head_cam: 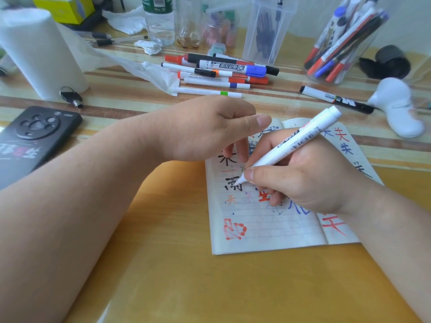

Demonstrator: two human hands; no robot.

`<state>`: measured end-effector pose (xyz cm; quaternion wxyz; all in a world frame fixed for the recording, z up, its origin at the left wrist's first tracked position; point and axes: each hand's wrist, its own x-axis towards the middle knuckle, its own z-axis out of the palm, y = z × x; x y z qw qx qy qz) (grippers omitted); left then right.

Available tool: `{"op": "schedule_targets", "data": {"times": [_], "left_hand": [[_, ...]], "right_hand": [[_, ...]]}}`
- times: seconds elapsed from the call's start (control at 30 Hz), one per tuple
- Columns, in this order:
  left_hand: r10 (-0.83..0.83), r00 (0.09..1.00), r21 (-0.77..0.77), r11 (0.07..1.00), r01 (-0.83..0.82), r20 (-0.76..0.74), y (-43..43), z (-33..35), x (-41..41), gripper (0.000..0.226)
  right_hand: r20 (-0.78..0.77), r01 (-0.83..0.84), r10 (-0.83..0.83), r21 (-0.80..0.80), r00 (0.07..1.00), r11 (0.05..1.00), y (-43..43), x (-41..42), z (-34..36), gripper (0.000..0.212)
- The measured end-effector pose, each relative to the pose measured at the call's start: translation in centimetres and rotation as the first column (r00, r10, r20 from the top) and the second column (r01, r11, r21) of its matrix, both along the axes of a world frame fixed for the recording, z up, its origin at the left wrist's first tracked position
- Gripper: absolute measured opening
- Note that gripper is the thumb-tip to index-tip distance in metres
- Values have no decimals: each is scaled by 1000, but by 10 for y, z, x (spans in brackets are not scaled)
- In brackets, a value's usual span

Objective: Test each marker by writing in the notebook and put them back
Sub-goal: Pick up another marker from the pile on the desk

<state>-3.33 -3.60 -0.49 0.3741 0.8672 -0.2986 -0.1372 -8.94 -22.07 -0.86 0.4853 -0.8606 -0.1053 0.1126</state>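
My right hand (305,176) grips a white marker (296,141) and its tip touches the left page of the open notebook (263,229). The lined pages carry red, blue, black and orange characters. My left hand (205,129) hovers over the notebook's top left corner with fingers curled down, fingertips touching the page; I cannot see anything held in it. A pile of several markers (221,71) lies on the table behind the hands. A clear cup (342,43) at the back right holds several more markers.
A black phone (35,136) lies at the left, with a paper towel roll (39,50) and keys (70,95) behind it. A lone black-and-white marker (335,99) and a white object (396,108) lie at the right. Bottles and clear containers (268,29) stand along the back.
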Motion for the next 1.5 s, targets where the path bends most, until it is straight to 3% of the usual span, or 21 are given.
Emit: {"op": "schedule_targets", "data": {"times": [0.27, 0.6, 0.7, 0.83, 0.93, 1.03, 1.2, 1.5], "left_hand": [[10, 999, -25, 1000, -11, -40, 1, 2, -1, 39], [7, 999, -18, 1000, -8, -31, 0, 1, -3, 42], [-1, 998, -53, 999, -2, -57, 2, 2, -3, 44], [-6, 998, -23, 1000, 4, -58, 5, 1, -1, 33], [-25, 999, 36, 999, 24, 49, 2, 0, 0, 24], [-33, 992, 20, 999, 31, 125, 0, -1, 1, 18], [-58, 994, 14, 998, 57, 94, -3, -4, 0, 15], [-78, 990, -20, 997, 81, 118, -7, -8, -1, 21]], "right_hand": [[0, -43, 43, 6, 999, 999, 1, -2, 2, 11], [57, 22, -21, -11, 998, 1000, -4, 6, -7, 10], [-16, 28, -26, 180, 1000, 983, -9, 8, -9, 14], [-102, 163, -128, 578, 987, 800, -17, 15, -8, 13], [-93, 241, -250, 709, 964, 663, -23, 20, -3, 25], [-86, 275, -326, 755, 942, 596, -26, 22, -1, 21], [-37, 239, -313, 733, 949, 637, -28, 22, -6, 11], [29, 129, -174, 554, 984, 823, -27, 19, -12, 10]]}}
